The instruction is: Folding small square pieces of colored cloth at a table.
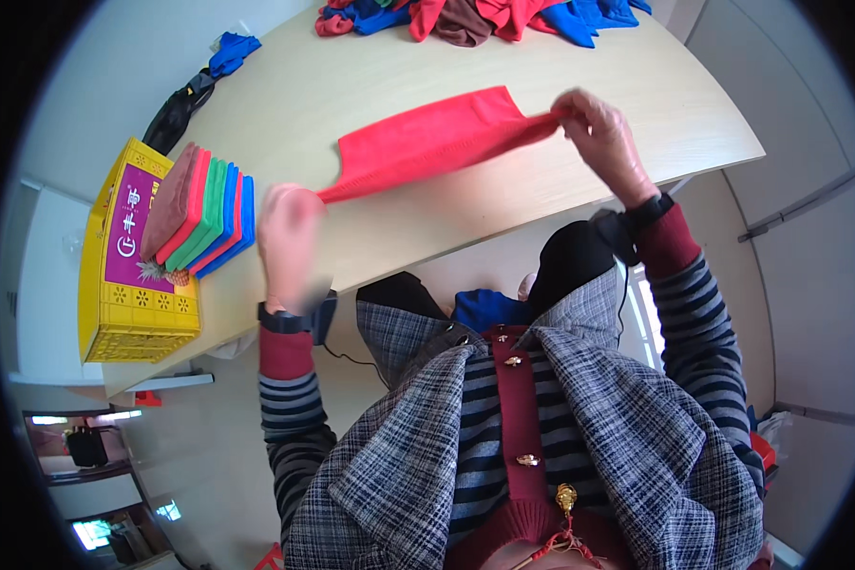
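Observation:
A red cloth (427,138), which looks like a small towel, is stretched out over the pale wooden table in front of me. Its near edge is raised, while the far part appears to rest on the tabletop. My left hand (290,237), somewhat blurred, is closed on the near left corner. At the near right corner, my right hand (603,142) pinches the cloth between thumb and fingers. Left of my left hand stands a stack of folded cloths (204,214) in brown, red, green and blue.
A yellow crate (142,328) with a purple panel stands right against the folded stack. Along the far edge of the table (636,85) lies a loose heap of red, blue and brown cloths (475,19). A black item (173,116) and a blue cloth (234,53) are at the far left.

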Demonstrator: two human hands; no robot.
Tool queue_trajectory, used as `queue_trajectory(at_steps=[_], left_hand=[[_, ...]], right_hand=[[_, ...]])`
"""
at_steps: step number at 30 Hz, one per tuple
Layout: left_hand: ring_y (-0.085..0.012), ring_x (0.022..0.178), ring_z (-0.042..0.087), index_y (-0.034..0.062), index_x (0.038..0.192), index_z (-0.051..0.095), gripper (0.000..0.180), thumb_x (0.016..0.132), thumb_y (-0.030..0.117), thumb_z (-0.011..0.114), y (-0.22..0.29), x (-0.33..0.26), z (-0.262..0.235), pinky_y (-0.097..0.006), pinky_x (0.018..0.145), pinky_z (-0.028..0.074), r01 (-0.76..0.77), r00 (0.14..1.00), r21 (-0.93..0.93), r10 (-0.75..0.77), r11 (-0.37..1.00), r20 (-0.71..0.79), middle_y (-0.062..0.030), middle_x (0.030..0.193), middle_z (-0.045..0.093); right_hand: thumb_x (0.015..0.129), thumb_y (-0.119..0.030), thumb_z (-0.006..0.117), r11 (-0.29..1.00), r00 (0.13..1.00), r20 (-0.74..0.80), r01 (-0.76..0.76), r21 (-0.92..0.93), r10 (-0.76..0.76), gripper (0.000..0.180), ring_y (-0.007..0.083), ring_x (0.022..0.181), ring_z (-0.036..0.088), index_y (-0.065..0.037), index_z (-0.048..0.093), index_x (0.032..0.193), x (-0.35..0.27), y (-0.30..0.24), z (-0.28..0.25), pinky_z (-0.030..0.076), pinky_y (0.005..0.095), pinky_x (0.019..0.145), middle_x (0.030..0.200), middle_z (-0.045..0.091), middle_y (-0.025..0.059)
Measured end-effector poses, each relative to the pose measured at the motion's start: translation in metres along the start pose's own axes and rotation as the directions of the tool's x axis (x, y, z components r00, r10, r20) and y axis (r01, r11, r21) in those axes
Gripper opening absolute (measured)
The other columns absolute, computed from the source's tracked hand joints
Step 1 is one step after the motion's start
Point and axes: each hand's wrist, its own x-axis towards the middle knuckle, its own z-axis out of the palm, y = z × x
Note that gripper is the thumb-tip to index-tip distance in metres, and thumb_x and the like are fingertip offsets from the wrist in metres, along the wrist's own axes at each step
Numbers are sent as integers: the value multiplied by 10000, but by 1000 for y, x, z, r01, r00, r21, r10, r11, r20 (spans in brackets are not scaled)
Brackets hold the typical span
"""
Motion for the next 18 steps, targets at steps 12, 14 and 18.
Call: queue_trajectory(at_steps=[12,14,18], left_hand=[[-52,909,543,7,1058,610,109,986,80,645,13,103,-71,-209,794,453,92,988,-380,-131,920,-78,19,982,599],[-51,894,542,6,1057,616,114,984,87,649,-2,109,-64,-207,783,449,97,991,-403,-127,910,-49,21,964,600],[-46,836,526,10,1027,639,102,972,93,662,-27,134,-52,-209,746,438,101,995,-232,-95,968,38,38,925,600]], right_hand=[[937,-38,628,990,989,148,-19,140,-2,12,100,686,610,-44,623,946,113,-55,-70,518,254,585,780,635,11],[956,-43,631,990,986,166,-16,142,-8,27,103,714,621,-52,642,978,119,-26,-63,526,249,616,804,645,9],[955,-62,653,989,986,166,-28,147,3,68,102,727,636,-56,690,1012,138,-5,-55,536,247,638,820,665,9]])
